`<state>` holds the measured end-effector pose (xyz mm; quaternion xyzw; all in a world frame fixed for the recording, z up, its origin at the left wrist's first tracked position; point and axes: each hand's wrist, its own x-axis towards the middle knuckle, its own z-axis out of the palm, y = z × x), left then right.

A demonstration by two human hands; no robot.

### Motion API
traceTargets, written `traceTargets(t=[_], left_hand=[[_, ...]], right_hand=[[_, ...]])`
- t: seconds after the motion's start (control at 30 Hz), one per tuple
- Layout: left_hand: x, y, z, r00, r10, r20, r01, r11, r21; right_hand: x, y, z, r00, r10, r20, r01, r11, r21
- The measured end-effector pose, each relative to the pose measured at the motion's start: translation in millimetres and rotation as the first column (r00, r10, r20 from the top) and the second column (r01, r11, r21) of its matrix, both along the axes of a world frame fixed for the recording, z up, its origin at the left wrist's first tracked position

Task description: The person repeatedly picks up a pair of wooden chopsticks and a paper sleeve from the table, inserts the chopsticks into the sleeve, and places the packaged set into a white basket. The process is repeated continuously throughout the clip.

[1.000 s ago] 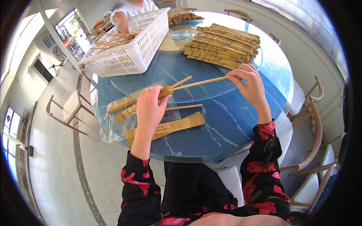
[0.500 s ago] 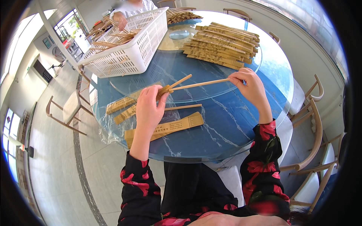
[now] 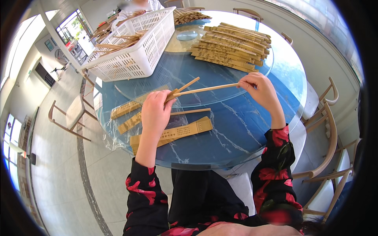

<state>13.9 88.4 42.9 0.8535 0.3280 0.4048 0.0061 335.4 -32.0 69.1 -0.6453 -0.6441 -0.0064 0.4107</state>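
Change: hands unmoved since earlier.
Left hand (image 3: 154, 114): pinches sleeve (image 3: 172, 94).
Right hand (image 3: 262, 92): grips chopstick (image 3: 204, 90).
Room: bare table (image 3: 252, 129) at centre right.

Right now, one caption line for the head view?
Both hands hold chopsticks over a blue table; left hand, right hand.

Two pale wooden chopsticks (image 3: 197, 89), slim, crossed at one end, held level above blue table
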Motion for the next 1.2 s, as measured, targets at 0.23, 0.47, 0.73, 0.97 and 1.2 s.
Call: traceTargets(t=[0.23,0.47,0.73,0.97,1.2], left_hand=[[9,-5,0,0.971,-0.217,-0.104,0.217,0.976,-0.009],[14,-16,14,0.984,-0.164,-0.071,0.176,0.954,0.241],[1,-50,-10,0.673,0.069,0.736,0.475,0.722,-0.503],[7,-49,-33,0.357,0.221,0.907,0.777,0.469,-0.42],[7,-59,-41,0.525,0.097,0.845,0.778,0.349,-0.523]], right_hand=[[-58,11,4,0.983,0.15,-0.104,-0.154,0.987,-0.036],[-70,13,-12,0.974,0.207,0.094,-0.194,0.973,-0.128],[-93,11,-6,0.971,0.209,-0.115,-0.207,0.978,0.032],[-111,8,-15,0.95,0.311,-0.029,-0.309,0.949,0.068],[-116,8,-25,0.955,0.295,-0.009,-0.294,0.954,0.066]])
